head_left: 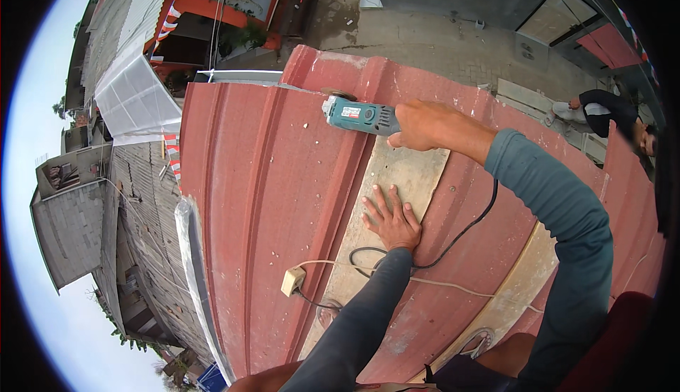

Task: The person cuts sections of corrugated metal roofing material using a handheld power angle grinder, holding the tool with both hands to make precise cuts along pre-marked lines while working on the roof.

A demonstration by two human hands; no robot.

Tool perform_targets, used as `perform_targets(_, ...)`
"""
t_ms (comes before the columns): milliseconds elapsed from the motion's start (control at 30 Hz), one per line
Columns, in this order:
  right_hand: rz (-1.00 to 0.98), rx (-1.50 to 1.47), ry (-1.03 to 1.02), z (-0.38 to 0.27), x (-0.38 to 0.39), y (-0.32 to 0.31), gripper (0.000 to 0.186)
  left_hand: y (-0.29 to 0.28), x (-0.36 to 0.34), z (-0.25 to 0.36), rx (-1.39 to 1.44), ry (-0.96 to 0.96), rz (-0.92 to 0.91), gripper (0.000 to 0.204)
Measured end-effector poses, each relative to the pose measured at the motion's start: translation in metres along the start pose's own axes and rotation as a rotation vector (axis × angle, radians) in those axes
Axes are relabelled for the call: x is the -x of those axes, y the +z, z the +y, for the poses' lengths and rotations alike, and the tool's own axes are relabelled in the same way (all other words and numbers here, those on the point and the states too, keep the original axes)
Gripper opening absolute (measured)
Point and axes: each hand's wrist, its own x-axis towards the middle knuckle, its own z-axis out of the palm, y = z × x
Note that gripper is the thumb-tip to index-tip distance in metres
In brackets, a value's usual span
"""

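Over roofing [290,172], right grip [423,124] encloses grinder [360,116].

A teal angle grinder [361,117] with a silvery head is held crosswise at the far end of the worn, stained wooden plank [358,233], its head pointing left and its thin disc on the side away from the plank. The red ribbed metal roofing sheet [301,179], sprinkled with grit, spreads to both sides of the plank.

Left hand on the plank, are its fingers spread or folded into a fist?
Spread: the left hand lies palm down on the wooden plank, fingers fanned with gaps between them.
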Motion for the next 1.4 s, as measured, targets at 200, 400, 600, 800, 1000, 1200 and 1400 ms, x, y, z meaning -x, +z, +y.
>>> perform_targets(200, -0.186, -0.041, 0.122, -0.012, -0.001, -0.015, 0.049, 0.0, 0.001, -0.003, -0.009, -0.007, -0.005, 0.056)
perform_targets(400, 0.354, 0.055, -0.173, 0.027, 0.009, 0.058, 0.054, 0.003, 0.001, 0.001, 0.02, -0.019, -0.02, 0.057)
perform_targets(600, 0.362, 0.155, -0.259, -0.024, 0.03, 0.083, 0.057, 0.005, 0.001, -0.003, 0.018, -0.025, 0.04, 0.056)
perform_targets(800, 0.578, 0.341, -0.546, -0.083, -0.029, 0.168, 0.051, 0.001, 0.001, -0.008, -0.057, -0.071, -0.319, 0.066)
perform_targets(1000, 0.65, 0.477, -0.555, -0.116, -0.061, 0.203, 0.059, 0.0, 0.002, -0.009, 0.179, -0.039, -0.044, 0.085)
perform_targets(1200, 0.672, 0.465, -0.622, -0.109, -0.07, 0.213, 0.046, 0.001, 0.006, -0.011, 0.066, -0.008, 0.007, 0.087)
perform_targets(1400, 0.625, 0.492, -0.58, -0.102, -0.058, 0.214, 0.049, -0.009, 0.005, -0.006, 0.123, -0.014, -0.047, 0.084)
